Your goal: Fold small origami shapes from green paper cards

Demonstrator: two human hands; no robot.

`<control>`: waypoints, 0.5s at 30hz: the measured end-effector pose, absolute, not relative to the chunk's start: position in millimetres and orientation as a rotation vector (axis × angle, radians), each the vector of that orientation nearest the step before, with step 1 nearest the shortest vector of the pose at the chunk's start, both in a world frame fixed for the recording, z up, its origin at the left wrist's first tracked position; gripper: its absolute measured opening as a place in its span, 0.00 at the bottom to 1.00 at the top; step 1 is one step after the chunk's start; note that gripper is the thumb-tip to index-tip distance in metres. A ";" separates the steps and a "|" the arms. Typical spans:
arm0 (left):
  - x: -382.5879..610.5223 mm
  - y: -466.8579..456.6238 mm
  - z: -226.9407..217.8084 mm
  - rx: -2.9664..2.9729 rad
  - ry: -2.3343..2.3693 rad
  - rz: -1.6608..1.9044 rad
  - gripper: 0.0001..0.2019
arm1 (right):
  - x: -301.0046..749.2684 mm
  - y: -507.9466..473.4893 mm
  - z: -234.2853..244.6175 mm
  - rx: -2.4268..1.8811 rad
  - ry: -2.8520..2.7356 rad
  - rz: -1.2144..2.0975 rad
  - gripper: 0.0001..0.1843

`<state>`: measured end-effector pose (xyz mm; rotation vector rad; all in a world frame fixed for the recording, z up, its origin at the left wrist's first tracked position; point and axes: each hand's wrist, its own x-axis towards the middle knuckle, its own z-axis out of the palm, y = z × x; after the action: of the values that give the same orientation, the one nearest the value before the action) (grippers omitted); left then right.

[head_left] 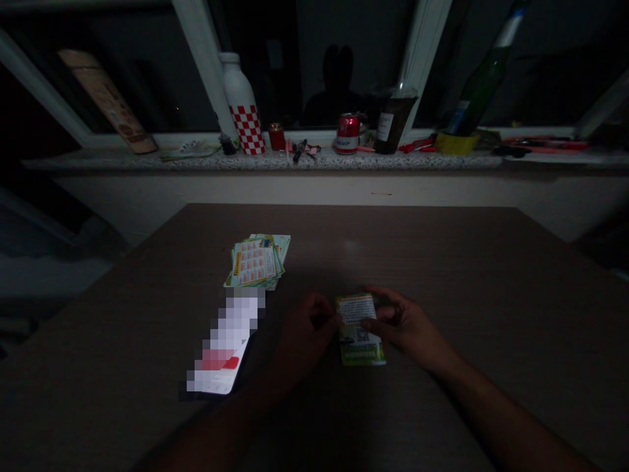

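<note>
A small green-and-white scratch card [354, 314] is held over the table, its printed side with text and a QR code facing up. At its left edge, my left hand [312, 331] pinches it between thumb and fingertips. My right hand [410, 328] grips the right side, thumb on top near the QR code and fingers behind. To the left lies a loose pile of similar scratch cards [255, 262], showing rows of orange print. A lit phone [228, 357], partly blurred out, rests on the table beside my left forearm.
The brown table [442, 255] reaches to the wall under a window. On the granite sill [187, 160] stand a red-checkered white bottle [246, 124], a red can [347, 134], a dark drink cup [392, 124], a green bottle [479, 85] and a tan tumbler [111, 105].
</note>
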<state>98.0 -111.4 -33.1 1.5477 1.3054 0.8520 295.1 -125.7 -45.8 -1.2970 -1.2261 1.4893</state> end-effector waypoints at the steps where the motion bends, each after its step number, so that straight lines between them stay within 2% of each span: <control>1: 97.9 -111.4 -33.2 1.549 1.301 0.852 0.06 | 295.6 -125.1 -45.8 -1.297 -1.207 1.502 0.35; 7: 96.6 -111.2 -33.3 1.570 1.282 0.828 0.05 | 298.5 -122.3 -47.6 -1.316 -1.215 1.522 0.33; 15: 96.5 -109.9 -36.0 1.592 1.315 0.792 0.05 | 305.0 -125.0 -44.1 -1.342 -1.320 1.463 0.34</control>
<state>96.5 -109.9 -36.0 1.5921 1.3154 0.7923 305.0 -125.0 -44.1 -1.3420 -1.3199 1.4630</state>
